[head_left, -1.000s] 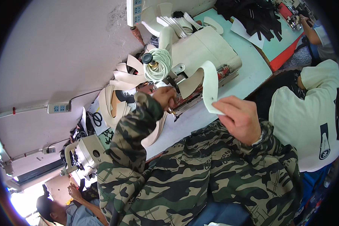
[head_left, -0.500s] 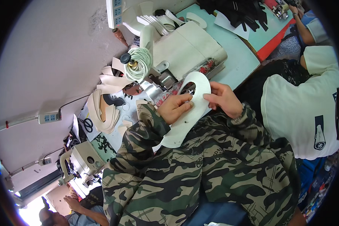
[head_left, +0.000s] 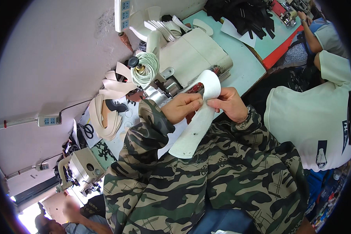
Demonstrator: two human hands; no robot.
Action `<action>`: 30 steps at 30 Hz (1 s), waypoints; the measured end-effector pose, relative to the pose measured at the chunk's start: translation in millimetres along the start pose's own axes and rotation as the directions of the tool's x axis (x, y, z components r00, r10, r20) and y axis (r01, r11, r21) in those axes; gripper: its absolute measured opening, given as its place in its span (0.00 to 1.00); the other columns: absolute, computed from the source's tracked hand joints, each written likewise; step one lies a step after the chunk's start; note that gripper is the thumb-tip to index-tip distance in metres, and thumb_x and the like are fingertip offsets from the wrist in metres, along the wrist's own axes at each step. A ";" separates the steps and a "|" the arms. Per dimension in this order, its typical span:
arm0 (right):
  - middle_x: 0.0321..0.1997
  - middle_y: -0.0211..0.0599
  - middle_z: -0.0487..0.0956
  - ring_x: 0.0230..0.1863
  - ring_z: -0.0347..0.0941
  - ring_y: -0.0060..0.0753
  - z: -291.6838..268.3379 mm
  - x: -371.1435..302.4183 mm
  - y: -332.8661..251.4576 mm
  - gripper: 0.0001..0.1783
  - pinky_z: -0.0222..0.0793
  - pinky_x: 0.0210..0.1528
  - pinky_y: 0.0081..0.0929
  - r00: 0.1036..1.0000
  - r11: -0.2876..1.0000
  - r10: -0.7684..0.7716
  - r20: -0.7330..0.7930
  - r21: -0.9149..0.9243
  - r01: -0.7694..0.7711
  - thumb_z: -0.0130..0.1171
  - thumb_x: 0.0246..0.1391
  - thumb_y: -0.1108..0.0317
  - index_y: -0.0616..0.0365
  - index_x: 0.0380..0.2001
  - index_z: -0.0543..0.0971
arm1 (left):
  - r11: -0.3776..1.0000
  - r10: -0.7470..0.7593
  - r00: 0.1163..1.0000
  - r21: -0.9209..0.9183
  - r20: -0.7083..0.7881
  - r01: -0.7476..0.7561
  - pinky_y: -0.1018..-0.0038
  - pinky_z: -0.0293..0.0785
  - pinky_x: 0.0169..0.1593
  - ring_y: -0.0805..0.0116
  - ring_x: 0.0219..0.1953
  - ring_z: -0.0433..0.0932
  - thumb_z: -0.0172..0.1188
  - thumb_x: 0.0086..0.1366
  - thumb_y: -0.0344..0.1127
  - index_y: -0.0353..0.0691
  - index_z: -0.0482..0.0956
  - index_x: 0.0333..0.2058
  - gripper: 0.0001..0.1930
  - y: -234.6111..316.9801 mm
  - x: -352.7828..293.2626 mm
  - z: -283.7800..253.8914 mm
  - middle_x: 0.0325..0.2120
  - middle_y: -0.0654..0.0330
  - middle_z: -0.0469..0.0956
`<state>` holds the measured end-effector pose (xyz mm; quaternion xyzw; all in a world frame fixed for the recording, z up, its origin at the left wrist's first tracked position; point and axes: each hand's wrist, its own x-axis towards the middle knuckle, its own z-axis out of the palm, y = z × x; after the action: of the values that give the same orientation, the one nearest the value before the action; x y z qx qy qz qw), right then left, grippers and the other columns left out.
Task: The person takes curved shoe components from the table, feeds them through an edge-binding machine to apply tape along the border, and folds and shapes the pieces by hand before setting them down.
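Note:
A curved white piece of felt-like material point(head_left: 195, 134) hangs between my two hands in front of the camouflage jacket, with a few small dark marks on it. My left hand point(head_left: 181, 107) pinches its inner edge, thumb against the curled fingers. On the opposite edge, my right hand point(head_left: 232, 104) grips it with the thumb on top. The upper part bends over into a loop above my hands, and its lower end hangs free. Just beyond it stands a cream sewing machine point(head_left: 193, 50); the piece hides part of it.
Pale cord is coiled on the machine's post point(head_left: 146, 69). Curved beige cut pieces point(head_left: 101, 119) and black-handled scissors point(head_left: 88, 131) lie to the left. White pieces point(head_left: 162, 30) are stacked behind the machine. A co-worker in a white shirt point(head_left: 296, 117) is close on my right.
My hands have come closer together on the white piece. Its upper loop has narrowed and twisted, and the lower end has swung slightly down and right.

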<state>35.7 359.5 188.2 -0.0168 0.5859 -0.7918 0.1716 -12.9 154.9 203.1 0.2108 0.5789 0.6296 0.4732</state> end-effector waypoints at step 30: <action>0.22 0.36 0.77 0.16 0.73 0.30 -219.4 75.6 146.4 0.07 0.60 0.10 0.26 0.226 0.954 0.246 -0.943 0.276 0.115 0.55 0.48 0.69 0.61 0.30 0.73 | 0.237 0.102 0.446 0.457 -0.889 0.857 0.59 0.71 0.37 0.46 0.31 0.76 0.62 0.46 0.53 0.37 0.71 0.37 0.27 -208.8 -130.9 -86.8 0.26 0.47 0.76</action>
<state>-48.5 502.5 -30.3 0.5282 0.4432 -0.6974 -0.1954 50.5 -25.7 25.2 -0.0488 0.9901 0.0502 0.1214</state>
